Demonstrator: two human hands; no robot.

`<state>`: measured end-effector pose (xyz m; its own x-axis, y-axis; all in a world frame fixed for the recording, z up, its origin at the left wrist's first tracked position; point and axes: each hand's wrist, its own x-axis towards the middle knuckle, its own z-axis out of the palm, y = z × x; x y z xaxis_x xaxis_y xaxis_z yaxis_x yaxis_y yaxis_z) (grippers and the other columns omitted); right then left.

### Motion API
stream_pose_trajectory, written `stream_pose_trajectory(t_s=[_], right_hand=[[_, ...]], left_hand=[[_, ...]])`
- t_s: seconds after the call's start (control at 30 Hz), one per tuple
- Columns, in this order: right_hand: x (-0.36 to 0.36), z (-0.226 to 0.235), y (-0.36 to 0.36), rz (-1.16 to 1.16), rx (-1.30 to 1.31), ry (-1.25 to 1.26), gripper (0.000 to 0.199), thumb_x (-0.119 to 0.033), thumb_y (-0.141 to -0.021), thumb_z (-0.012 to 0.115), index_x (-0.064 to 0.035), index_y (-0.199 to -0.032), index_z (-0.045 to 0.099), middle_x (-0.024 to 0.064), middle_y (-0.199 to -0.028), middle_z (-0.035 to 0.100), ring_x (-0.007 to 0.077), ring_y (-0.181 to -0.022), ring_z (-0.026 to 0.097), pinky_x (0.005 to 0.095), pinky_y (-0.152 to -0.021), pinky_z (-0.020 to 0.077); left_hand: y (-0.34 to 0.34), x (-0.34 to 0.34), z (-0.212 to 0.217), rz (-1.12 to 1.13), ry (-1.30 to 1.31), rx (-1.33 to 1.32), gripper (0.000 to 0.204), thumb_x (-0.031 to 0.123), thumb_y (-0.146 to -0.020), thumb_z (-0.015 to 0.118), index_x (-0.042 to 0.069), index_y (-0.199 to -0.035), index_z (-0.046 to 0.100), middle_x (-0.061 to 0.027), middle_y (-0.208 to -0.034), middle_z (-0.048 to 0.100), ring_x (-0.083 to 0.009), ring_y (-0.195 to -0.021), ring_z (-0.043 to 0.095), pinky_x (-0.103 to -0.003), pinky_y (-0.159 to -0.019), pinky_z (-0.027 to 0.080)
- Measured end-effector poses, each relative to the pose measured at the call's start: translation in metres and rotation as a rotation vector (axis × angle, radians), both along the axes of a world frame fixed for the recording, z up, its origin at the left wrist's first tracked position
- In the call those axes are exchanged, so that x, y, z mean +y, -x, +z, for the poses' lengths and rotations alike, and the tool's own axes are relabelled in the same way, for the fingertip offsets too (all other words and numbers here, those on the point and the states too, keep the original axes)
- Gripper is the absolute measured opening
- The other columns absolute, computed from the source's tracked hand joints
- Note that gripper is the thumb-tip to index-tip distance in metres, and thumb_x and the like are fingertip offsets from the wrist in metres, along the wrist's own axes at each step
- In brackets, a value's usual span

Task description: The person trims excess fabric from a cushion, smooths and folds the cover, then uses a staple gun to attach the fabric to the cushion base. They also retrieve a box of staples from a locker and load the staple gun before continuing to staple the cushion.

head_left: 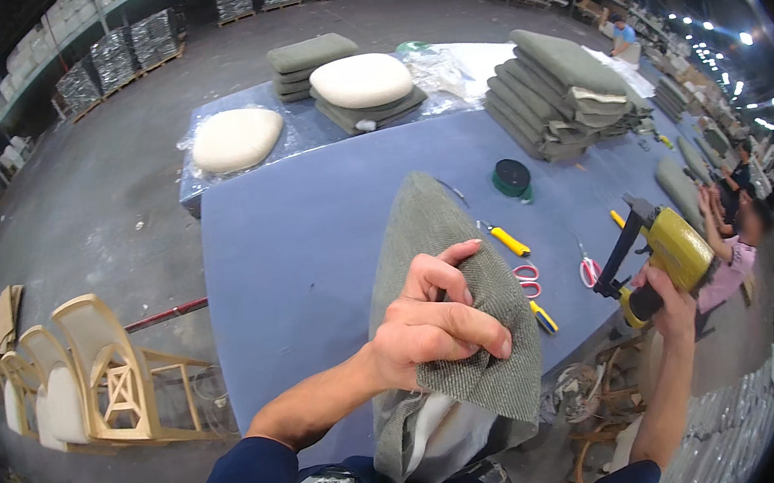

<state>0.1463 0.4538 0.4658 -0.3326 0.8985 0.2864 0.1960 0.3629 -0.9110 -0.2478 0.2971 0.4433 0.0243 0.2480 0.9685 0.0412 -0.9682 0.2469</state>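
The big blue worktable (311,240) takes up most of the floor in front of the person, and going by what sits on it the upholstering looks well underway: a tall leaning stack of finished grey-green cushions (560,91) stands at the far right, a shorter stack (311,61) sits at the far end, and two bare cream foam pads (237,139) (361,80) wait uncovered, one of them resting on folded green covers. So I judge a good many seats are done and at least those two pads are left, along with the one in hand. That one, a seat cushion (453,329) with grey-green fabric pulled over white padding, is held upright at the near edge of the table, close against the person's chest; white foam shows at its lower end where the cloth is not closed. The left hand (433,321) is clenched on a fold of that fabric, pinching it tight over the edge. The right hand (661,293) grasps the handle of a yellow staple gun (667,254), raised off to the right and apart from the cushion. As for containers, I see no box or bin on the table; loose on the cloth lie a dark roll of tape (511,176), a yellow-handled tool (508,241), and red-handled scissors (527,276). Pale wooden chair frames (99,375) stand on the floor at left.
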Motion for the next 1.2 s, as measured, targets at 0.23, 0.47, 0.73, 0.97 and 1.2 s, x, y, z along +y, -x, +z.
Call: stream_pose_trajectory(t_s=[0.23, 0.47, 0.73, 0.97, 1.2], right_hand=[[-0.154, 0.177, 0.129, 0.265, -0.72, -0.793, 0.052, -0.024, -0.075, 0.08, 0.0045, -0.118, 0.071, 0.0131, -0.087, 0.07, 0.0246, -0.07, 0.071, 0.0289, -0.061, 0.0529], [-0.188, 0.204, 0.176, 0.429, -0.878, -0.751, 0.045, -0.013, -0.079, 0.075, 0.0011, -0.122, 0.072, 0.013, -0.096, 0.074, 0.0249, -0.079, 0.075, 0.031, -0.063, 0.0565], [-0.181, 0.197, 0.185, 0.509, -0.951, -0.698, 0.049, -0.014, -0.081, 0.069, -0.0017, -0.129, 0.07, 0.0099, -0.101, 0.074, 0.0252, -0.082, 0.075, 0.0324, -0.063, 0.0573], [-0.176, 0.193, 0.186, 0.546, -0.989, -0.691, 0.052, -0.015, -0.082, 0.069, -0.0044, -0.132, 0.068, 0.0081, -0.105, 0.074, 0.0245, -0.085, 0.075, 0.0323, -0.063, 0.0575], [-0.178, 0.192, 0.186, 0.502, -1.005, -0.67, 0.053, -0.014, -0.082, 0.068, -0.0059, -0.134, 0.067, 0.0069, -0.103, 0.073, 0.0241, -0.085, 0.075, 0.0332, -0.064, 0.0572]], left_hand=[[0.007, -0.007, 0.007, -0.031, 0.024, -0.007, 0.022, 0.013, -0.089, 0.077, 0.013, -0.079, 0.057, -0.0009, -0.097, 0.081, -0.0226, -0.096, 0.048, -0.062, -0.117, 0.038], [0.016, -0.019, 0.007, -0.028, 0.049, 0.008, 0.022, 0.015, -0.089, 0.077, 0.015, -0.081, 0.057, -0.0021, -0.1, 0.081, -0.023, -0.096, 0.047, -0.062, -0.118, 0.034], [0.023, -0.021, 0.005, 0.017, 0.025, -0.006, 0.023, 0.015, -0.089, 0.078, 0.014, -0.082, 0.057, -0.0001, -0.099, 0.081, -0.0227, -0.094, 0.046, -0.061, -0.117, 0.035], [0.025, -0.023, 0.006, 0.044, 0.027, -0.005, 0.023, 0.016, -0.088, 0.079, 0.015, -0.082, 0.057, 0.0002, -0.099, 0.08, -0.0225, -0.092, 0.045, -0.061, -0.116, 0.036], [0.025, -0.022, 0.006, 0.04, 0.041, -0.006, 0.024, 0.015, -0.086, 0.08, 0.014, -0.081, 0.057, 0.0008, -0.099, 0.081, -0.0222, -0.09, 0.045, -0.06, -0.116, 0.036]])
